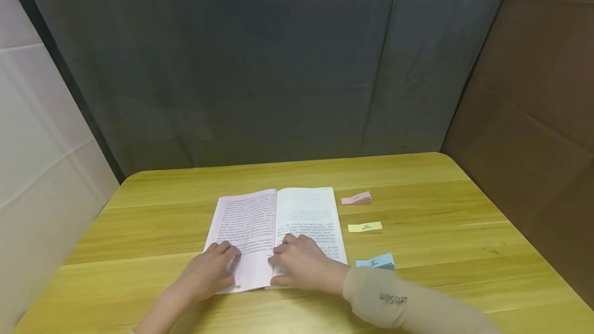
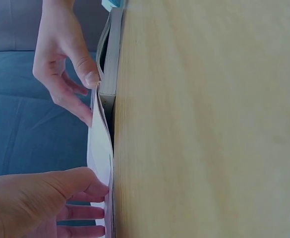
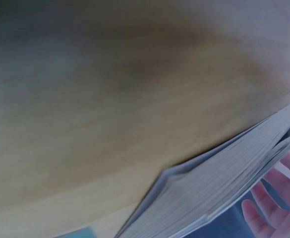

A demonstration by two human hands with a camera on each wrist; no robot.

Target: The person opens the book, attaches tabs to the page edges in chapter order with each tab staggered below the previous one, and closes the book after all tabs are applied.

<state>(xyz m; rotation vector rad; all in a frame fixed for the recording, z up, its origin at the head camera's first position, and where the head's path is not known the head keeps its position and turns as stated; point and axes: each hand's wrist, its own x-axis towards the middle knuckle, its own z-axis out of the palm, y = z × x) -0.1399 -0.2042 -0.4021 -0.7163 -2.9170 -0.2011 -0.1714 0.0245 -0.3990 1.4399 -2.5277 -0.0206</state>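
An open book (image 1: pixel 252 220) lies on the table, its left page pinkish and its right page white, both printed. My left hand (image 1: pixel 211 270) rests on the lower left page, thumb at the bottom edge. In the left wrist view the left hand (image 2: pixel 30 201) has its fingers fairly straight against the page. On the lower right page lies my right hand (image 1: pixel 306 263), its fingers touching near the centre fold. The left wrist view shows the right thumb (image 2: pixel 91 78) against the bottom edge by the fold. Page edges of the book (image 3: pixel 219 183) appear beneath the right fingers (image 3: pixel 271 201).
Right of the book, from far to near, lie a pink tab pad (image 1: pixel 356 198), a yellow tab pad (image 1: pixel 365 227) and a blue tab pad (image 1: pixel 377 261), each with dark marks. The right forearm passes close to the blue one. A dark curtain (image 1: pixel 255 66) hangs behind the wooden table (image 1: pixel 441 231).
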